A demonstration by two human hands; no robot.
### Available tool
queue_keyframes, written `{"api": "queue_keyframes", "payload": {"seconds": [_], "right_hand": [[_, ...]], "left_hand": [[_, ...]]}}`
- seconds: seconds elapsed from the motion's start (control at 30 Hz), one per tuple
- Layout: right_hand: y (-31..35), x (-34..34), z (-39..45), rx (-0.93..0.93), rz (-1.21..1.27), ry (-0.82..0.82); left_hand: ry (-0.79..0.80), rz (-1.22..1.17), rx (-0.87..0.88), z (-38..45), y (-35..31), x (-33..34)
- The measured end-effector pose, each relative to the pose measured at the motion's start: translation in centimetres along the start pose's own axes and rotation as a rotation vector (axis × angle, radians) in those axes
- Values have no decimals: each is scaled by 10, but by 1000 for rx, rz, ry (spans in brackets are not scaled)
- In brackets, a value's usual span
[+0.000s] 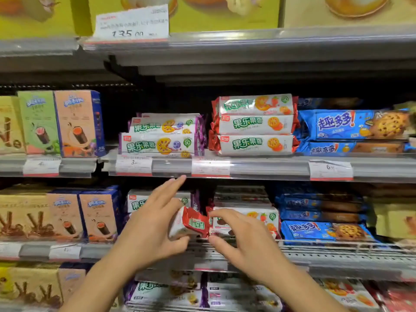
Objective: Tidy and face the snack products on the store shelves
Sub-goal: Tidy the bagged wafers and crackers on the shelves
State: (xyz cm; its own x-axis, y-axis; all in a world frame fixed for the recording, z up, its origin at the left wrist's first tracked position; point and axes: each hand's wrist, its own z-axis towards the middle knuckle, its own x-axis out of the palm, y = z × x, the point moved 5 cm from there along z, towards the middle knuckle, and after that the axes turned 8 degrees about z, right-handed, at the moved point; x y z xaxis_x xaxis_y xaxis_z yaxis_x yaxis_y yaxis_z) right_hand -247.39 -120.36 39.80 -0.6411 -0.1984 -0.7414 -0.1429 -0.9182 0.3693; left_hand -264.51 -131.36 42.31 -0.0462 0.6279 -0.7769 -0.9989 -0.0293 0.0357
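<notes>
Left hand (pixel 153 224) grips red-ended biscuit pack (pixel 189 225) end-on at the middle shelf front, index finger extended. Right hand (pixel 243 235) curled at its end, contact unclear. Rotate label-forward, seat onto red stack (pixel 245 218).

A white paper price card (pixel 132 21) with blurred print stands at the upper left of the frame, tucked into a clear plastic rail (pixel 270 37). Smaller price tags (pixel 133 165) sit along the grey rail in the middle, one more (pixel 330 169) toward the right. A yellow pastry picture panel (pixel 225 12) runs across the top.
</notes>
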Motion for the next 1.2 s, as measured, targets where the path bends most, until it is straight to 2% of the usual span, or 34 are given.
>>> {"api": "queue_keyframes", "payload": {"seconds": [0.1,0.17,0.27,0.43,0.57,0.63,0.67,0.73,0.8,0.87,0.97,1.07,1.13,1.2], "right_hand": [[-10,-1,-37,34,146,0],[-14,1,-55,26,221,62],[-20,5,-77,34,221,145],[-42,-9,-100,107,193,32],[-56,-22,-117,184,243,-99],[-70,-34,-127,272,298,-227],[-80,-39,-133,342,370,-295],[-95,-48,-143,461,560,-411],[-108,-53,-150,518,689,-524],[-115,-50,-152,556,786,-588],[-114,-41,-147,588,880,-646],[-105,-33,-138,610,991,-715],[-103,-34,-132,614,930,-724],[-98,-42,-117,565,801,-644]], "left_hand": [[61,-118,101,-10,-32,34],[89,-166,145,-13,-47,52],[153,-110,217,-14,-71,75],[274,-78,191,-5,-99,95],[396,-305,14,-7,-99,103],[357,-418,-152,-20,-87,99],[287,-492,-259,-28,-78,96],[33,-687,-520,-50,-62,92],[-167,-828,-784,-74,-51,100],[-189,-922,-919,-88,-58,111],[-76,-981,-890,-85,-90,110],[-68,-1013,-831,-72,-114,99],[-20,-902,-782,-62,-119,97],[1,-848,-737,-46,-112,93]]}}
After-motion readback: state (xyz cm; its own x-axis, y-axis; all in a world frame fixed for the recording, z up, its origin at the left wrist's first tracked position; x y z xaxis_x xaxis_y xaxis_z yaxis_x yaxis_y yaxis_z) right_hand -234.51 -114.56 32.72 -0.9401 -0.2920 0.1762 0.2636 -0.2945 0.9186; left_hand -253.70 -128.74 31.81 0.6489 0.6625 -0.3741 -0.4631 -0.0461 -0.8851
